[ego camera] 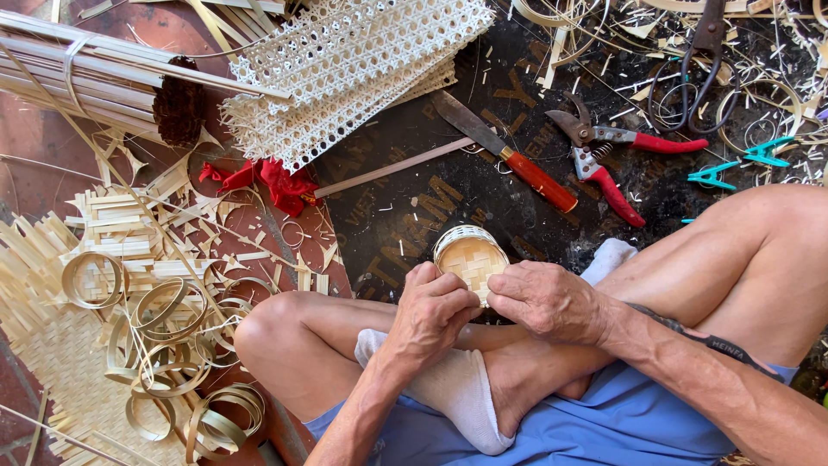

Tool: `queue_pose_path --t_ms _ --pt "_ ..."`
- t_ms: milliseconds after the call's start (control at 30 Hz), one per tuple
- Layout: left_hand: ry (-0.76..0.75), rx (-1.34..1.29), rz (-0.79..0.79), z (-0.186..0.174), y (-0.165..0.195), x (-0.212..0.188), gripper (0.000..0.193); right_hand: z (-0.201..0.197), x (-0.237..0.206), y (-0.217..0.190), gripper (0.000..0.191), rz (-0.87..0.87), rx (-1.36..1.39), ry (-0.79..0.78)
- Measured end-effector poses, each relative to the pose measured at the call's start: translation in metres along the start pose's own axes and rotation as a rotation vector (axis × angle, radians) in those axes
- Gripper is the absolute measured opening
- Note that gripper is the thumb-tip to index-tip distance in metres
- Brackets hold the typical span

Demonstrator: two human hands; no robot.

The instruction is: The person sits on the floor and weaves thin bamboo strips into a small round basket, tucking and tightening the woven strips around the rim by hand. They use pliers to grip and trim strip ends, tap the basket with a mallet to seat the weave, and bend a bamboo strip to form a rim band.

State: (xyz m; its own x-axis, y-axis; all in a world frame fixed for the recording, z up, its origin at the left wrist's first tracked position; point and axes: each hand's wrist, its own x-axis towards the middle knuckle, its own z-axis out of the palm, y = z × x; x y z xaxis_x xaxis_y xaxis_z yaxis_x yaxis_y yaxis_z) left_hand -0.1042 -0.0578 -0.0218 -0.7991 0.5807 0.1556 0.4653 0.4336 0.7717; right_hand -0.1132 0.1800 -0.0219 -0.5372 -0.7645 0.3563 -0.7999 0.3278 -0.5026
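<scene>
Small round woven bamboo basket (470, 256) sits between our two hands, just above our crossed legs. Our left hand (434, 309) pinches its near rim from the left, and our right hand (547, 300) grips the rim from the right. Both hands are closed on it.

We sit on a floor with a dark printed mat (414, 207) in the middle and red ground to the left. Bits of shaved bamboo lie all over.

We count one knife with a red-brown handle (509, 155), one pair of red-handled garden cutters (604, 151), one pair of dark scissors (699, 60) and two small teal clips (742, 162). A pile of white open-weave cane sheets (345, 69) lies at the top, with a red cloth (267, 183) beside it. A tied bundle of long bamboo strips (86, 73) is at the top left. Many curled bamboo strip rings (164, 345) lie at the left; they are too tangled to count.

The tools lie well apart from our hands, past the basket. The mat just beyond the basket has some bare room.
</scene>
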Motion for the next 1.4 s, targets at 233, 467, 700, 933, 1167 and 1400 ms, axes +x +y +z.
queue_pose_path --t_ms 233,467,700,933,1167,1400 --pt "0.008 -0.013 0.026 0.003 -0.004 -0.004 0.011 -0.004 0.002 -0.017 0.022 0.01 -0.059 -0.004" --pt "0.022 -0.027 -0.028 0.001 0.017 -0.006 0.013 -0.009 0.0 -0.034 0.012 0.04 -0.078 -0.004" --pt "-0.05 -0.003 -0.014 -0.003 0.023 -0.011 0.014 -0.004 -0.001 -0.042 0.01 0.108 -0.037 -0.014" --pt "-0.015 -0.035 0.044 -0.003 0.019 -0.011 0.015 -0.006 -0.001 -0.037 0.01 0.026 -0.046 -0.018" --pt "-0.008 -0.091 0.076 -0.009 0.017 -0.003 0.012 -0.011 0.0 -0.019 0.008 -0.092 -0.011 -0.004" --pt "-0.027 -0.108 0.049 -0.014 0.015 -0.002 0.013 -0.001 0.002 -0.023 0.012 -0.003 -0.067 -0.023"
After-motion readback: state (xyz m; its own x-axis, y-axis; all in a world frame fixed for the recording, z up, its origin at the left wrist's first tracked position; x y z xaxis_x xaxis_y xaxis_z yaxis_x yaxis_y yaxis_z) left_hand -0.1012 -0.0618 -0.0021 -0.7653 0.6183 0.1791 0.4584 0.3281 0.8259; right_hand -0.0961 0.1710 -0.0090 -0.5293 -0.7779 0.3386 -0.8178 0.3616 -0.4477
